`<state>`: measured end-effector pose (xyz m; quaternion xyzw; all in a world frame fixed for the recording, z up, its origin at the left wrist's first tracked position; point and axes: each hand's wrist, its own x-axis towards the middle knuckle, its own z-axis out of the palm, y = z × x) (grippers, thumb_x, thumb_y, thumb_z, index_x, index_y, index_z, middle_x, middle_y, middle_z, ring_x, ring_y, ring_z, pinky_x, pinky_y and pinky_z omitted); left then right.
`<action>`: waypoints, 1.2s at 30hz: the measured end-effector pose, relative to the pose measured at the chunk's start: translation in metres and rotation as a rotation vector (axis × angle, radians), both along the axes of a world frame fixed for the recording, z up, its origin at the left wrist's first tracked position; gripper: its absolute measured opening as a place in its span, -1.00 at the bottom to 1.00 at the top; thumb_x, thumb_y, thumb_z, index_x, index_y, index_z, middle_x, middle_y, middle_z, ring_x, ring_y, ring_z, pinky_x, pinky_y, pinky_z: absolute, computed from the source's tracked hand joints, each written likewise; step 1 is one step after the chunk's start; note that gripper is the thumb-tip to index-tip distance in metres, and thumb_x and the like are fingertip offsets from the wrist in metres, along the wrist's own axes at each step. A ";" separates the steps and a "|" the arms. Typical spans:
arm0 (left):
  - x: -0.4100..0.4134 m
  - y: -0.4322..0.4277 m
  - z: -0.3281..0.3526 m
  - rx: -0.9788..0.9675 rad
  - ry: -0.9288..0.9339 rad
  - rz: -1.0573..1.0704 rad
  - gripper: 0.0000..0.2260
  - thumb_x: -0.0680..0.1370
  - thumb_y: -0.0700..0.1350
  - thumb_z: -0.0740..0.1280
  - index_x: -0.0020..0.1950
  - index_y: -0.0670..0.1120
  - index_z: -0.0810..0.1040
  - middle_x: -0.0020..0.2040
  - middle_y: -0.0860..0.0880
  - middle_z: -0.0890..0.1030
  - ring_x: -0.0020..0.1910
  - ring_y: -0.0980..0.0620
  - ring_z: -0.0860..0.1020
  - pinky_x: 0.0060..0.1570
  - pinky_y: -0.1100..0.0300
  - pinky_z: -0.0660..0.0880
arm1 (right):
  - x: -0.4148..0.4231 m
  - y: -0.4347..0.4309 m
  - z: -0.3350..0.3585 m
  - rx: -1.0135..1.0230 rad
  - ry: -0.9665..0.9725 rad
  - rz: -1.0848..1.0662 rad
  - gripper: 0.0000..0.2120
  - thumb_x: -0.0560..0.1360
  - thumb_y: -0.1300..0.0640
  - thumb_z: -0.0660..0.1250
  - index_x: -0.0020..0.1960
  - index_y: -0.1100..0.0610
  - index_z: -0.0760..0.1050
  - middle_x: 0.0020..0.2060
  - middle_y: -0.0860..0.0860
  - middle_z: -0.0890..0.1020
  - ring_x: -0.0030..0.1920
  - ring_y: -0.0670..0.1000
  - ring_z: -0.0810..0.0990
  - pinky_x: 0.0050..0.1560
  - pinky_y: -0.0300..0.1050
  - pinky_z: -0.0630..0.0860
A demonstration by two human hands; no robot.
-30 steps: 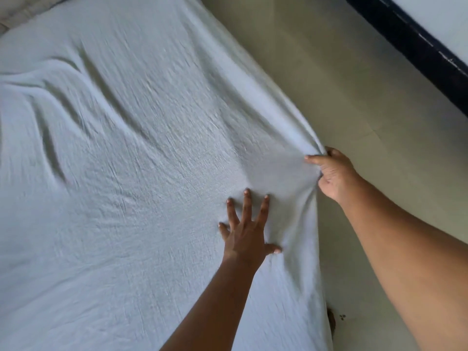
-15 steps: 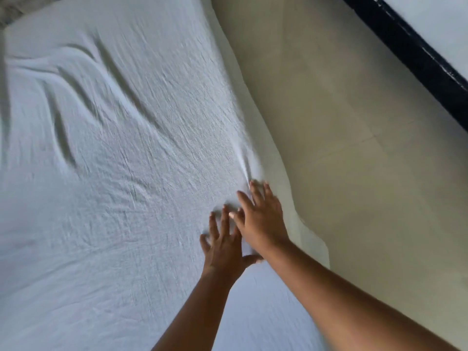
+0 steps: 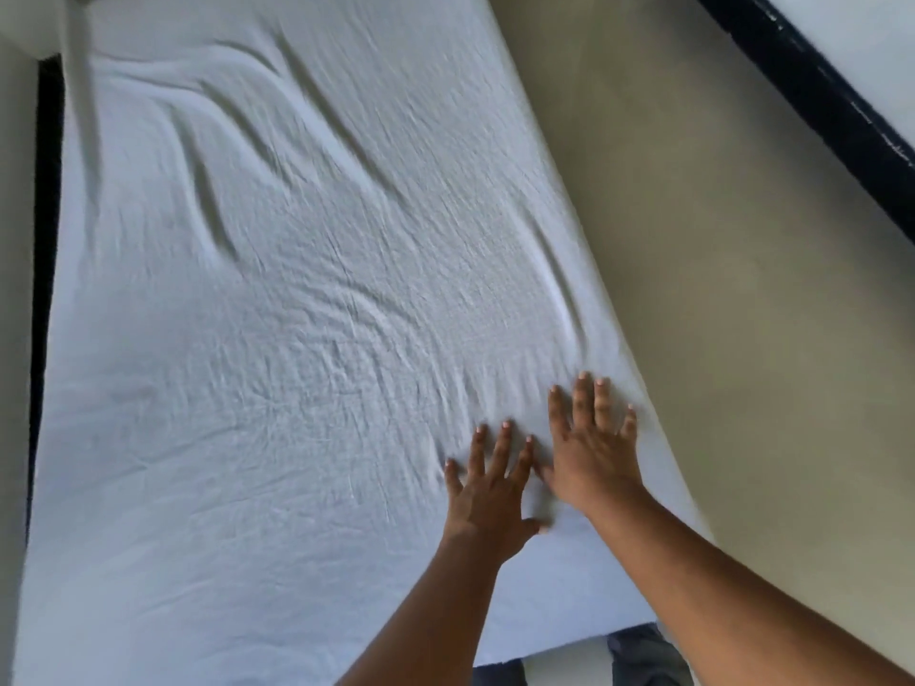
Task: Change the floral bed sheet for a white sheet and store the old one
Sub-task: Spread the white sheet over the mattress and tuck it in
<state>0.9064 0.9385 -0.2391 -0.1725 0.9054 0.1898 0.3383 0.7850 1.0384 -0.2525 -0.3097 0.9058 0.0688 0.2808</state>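
A second ago we saw the right hand pinching the side edge of the sheet over the floor. Now it has let go and lies flat on top, fingers straight and spread, holding nothing. Half a second ago it lay across the left fingers. Now the two hands sit side by side, the right a little further up the bed and nearer the edge, its thumb just beside the left forefinger. The left hand is as before: palm down, fingers spread, pressing the cloth and gripping nothing. The pulled-up fold at the side edge is gone, and that edge now runs in a fairly smooth line. We also see more of the bed than before: a dark gap shows along its left side, and the sheet's near end is in view at the bottom.

The sheet is white and covers all of the bed top we can see, reaching over the right side. It is finely crinkled all over. Several long, deep creases run through its upper left part, and a short ridge stands just ahead of the right fingertips. Small wrinkles fan out from both hands. Below the near end lies something dark; we cannot tell what.
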 end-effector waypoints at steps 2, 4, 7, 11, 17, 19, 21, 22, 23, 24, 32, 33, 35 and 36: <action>0.045 -0.010 0.002 -0.014 -0.011 0.002 -0.04 0.51 0.34 0.30 0.56 0.22 -0.39 0.50 0.13 -0.56 0.49 -0.08 -0.53 0.43 -0.47 -0.18 | 0.049 0.011 0.002 0.025 -0.053 0.042 0.05 0.39 -0.46 0.33 0.67 -0.02 -0.03 0.63 0.23 -0.17 0.60 0.38 -0.17 0.41 0.54 0.10; 0.097 -0.023 0.000 -0.032 -0.013 0.047 -0.03 0.47 0.37 0.29 0.55 0.25 -0.39 0.50 0.15 -0.55 0.50 -0.06 -0.53 0.39 -0.50 -0.20 | 0.098 0.021 -0.001 0.036 -0.112 0.021 0.17 0.12 -0.48 0.51 0.60 -0.04 0.25 0.62 0.26 0.08 0.55 0.47 0.07 0.24 0.61 0.23; 0.162 -0.039 0.001 -0.074 -0.029 0.108 -0.08 0.33 0.50 0.13 0.63 0.21 -0.03 0.65 0.08 -0.11 0.60 -0.09 -0.11 0.23 -0.55 0.25 | 0.152 0.022 0.004 0.085 -0.135 0.002 0.23 0.00 -0.42 0.60 0.56 -0.05 0.27 0.60 0.29 0.12 0.47 0.57 0.17 0.14 0.64 0.30; 0.221 -0.062 0.003 -0.072 -0.001 0.199 -0.09 0.35 0.52 0.12 0.62 0.24 -0.09 0.65 0.12 -0.13 0.61 -0.10 -0.14 0.28 -0.50 0.20 | 0.199 -0.014 0.031 0.178 -0.200 0.007 0.04 0.48 -0.41 0.29 0.63 -0.08 -0.31 0.56 0.28 -0.39 0.54 0.50 -0.26 0.46 0.43 0.13; 0.304 -0.110 0.021 -0.073 -0.078 0.401 -0.13 0.53 0.40 0.19 0.59 0.17 -0.32 0.56 0.09 -0.45 0.56 -0.08 -0.40 0.45 -0.41 -0.07 | 0.298 -0.091 0.062 -0.016 -0.262 0.198 -0.17 0.61 -0.32 0.16 0.66 -0.09 -0.22 0.63 0.16 -0.28 0.63 0.27 -0.20 0.57 0.26 0.00; 0.349 -0.133 0.024 -0.092 -0.096 0.434 -0.12 0.53 0.40 0.19 0.61 0.15 -0.30 0.58 0.08 -0.42 0.57 -0.08 -0.37 0.45 -0.39 -0.01 | 0.346 -0.108 0.064 -0.085 -0.260 0.211 -0.19 0.63 -0.28 0.17 0.66 -0.07 -0.22 0.62 0.16 -0.29 0.63 0.26 -0.21 0.58 0.24 -0.02; 0.394 -0.157 0.027 -0.115 -0.116 0.503 -0.12 0.54 0.37 0.23 0.62 0.12 -0.26 0.60 0.07 -0.38 0.60 -0.08 -0.31 0.46 -0.35 0.08 | 0.388 -0.119 0.067 -0.118 -0.271 0.239 -0.20 0.64 -0.24 0.18 0.66 -0.05 -0.22 0.59 0.17 -0.34 0.63 0.25 -0.21 0.58 0.23 -0.03; 0.413 -0.169 0.030 -0.118 -0.126 0.554 -0.12 0.55 0.33 0.25 0.62 0.10 -0.25 0.61 0.07 -0.35 0.60 -0.08 -0.28 0.46 -0.33 0.12 | 0.405 -0.124 0.067 -0.124 -0.290 0.245 -0.20 0.64 -0.23 0.19 0.66 -0.05 -0.21 0.58 0.18 -0.35 0.63 0.25 -0.21 0.58 0.23 -0.03; 0.437 -0.183 0.032 -0.129 -0.131 0.599 -0.13 0.56 0.30 0.26 0.63 0.08 -0.24 0.61 0.08 -0.33 0.61 -0.07 -0.26 0.45 -0.32 0.14 | 0.423 -0.132 0.067 -0.126 -0.302 0.253 -0.20 0.64 -0.23 0.19 0.66 -0.04 -0.21 0.60 0.19 -0.33 0.63 0.25 -0.21 0.57 0.24 -0.03; 0.455 -0.196 0.032 -0.139 -0.138 0.639 -0.13 0.57 0.28 0.27 0.63 0.07 -0.23 0.62 0.09 -0.32 0.61 -0.07 -0.24 0.44 -0.32 0.16 | 0.436 -0.138 0.066 -0.130 -0.312 0.260 -0.20 0.65 -0.22 0.19 0.66 -0.03 -0.21 0.61 0.19 -0.30 0.63 0.25 -0.21 0.57 0.23 -0.02; 0.550 -0.303 0.003 -0.164 0.105 1.239 -0.52 0.66 0.04 0.22 0.44 -0.27 0.29 0.42 -0.26 0.39 0.39 -0.27 0.38 0.27 -0.06 0.36 | 0.505 -0.235 0.042 -0.130 -0.253 0.304 -0.20 0.64 -0.17 0.23 0.66 -0.07 -0.21 0.59 0.14 -0.35 0.61 0.30 -0.25 0.57 0.26 -0.05; 0.560 -0.311 -0.002 -0.112 0.093 1.279 -0.57 0.65 0.06 0.24 0.31 -0.27 0.38 0.28 -0.26 0.49 0.25 -0.26 0.47 0.13 0.00 0.40 | 0.514 -0.249 0.038 -0.102 -0.216 0.294 -0.19 0.63 -0.19 0.24 0.65 -0.10 -0.22 0.59 0.14 -0.37 0.60 0.33 -0.28 0.55 0.31 -0.07; 0.574 -0.319 -0.008 -0.019 0.125 1.303 -0.61 0.61 0.12 0.30 0.09 -0.23 0.43 0.06 -0.20 0.53 0.05 -0.21 0.51 -0.02 0.03 0.41 | 0.530 -0.264 0.030 -0.041 -0.171 0.246 -0.10 0.58 -0.22 0.31 0.63 -0.16 -0.27 0.55 0.19 -0.40 0.56 0.43 -0.30 0.51 0.43 -0.09; 0.582 -0.324 -0.012 0.009 0.163 1.301 -0.62 0.59 0.14 0.33 0.01 -0.20 0.42 -0.03 -0.16 0.51 -0.02 -0.19 0.51 -0.05 0.03 0.41 | 0.539 -0.272 0.029 -0.022 -0.154 0.213 -0.01 0.49 -0.23 0.42 0.63 -0.17 -0.22 0.56 0.25 -0.34 0.55 0.49 -0.24 0.47 0.50 -0.03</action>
